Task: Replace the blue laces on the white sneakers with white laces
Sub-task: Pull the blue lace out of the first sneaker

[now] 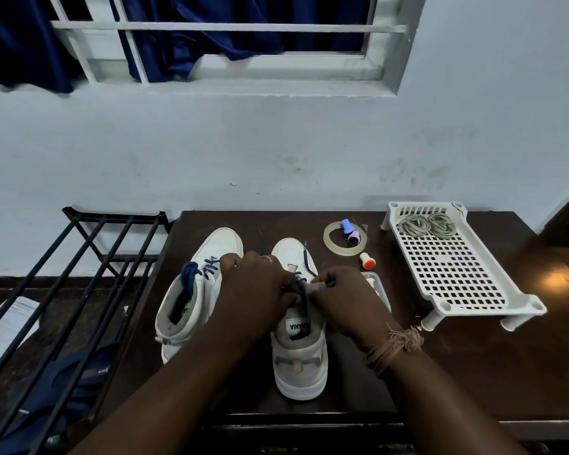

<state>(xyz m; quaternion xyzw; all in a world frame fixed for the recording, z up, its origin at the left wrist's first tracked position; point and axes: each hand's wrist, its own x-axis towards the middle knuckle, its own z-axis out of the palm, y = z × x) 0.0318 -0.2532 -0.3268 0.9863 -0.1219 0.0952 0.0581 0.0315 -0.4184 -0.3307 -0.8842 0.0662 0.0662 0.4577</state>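
Dark wooden table (473, 372) stands against a pale wall (276, 149). Beyond the fingers: roll of clear tape (345, 239), flat on the table, with a small blue-and-purple cylinder (349, 232) lying across it. Just beside the tape, an orange-capped white object (367, 260). Right of the fingers, well apart: white perforated plastic rack (457, 267). Left of the fingers: black metal rack (79, 257), off the table. Above: barred window (211, 27) with dark blue curtain (23, 44).

A room in a home: pale painted wall (276, 152), barred window (211, 37) with dark blue curtain (20, 44), dark wooden table (473, 372), black metal rack (79, 257) beside it.
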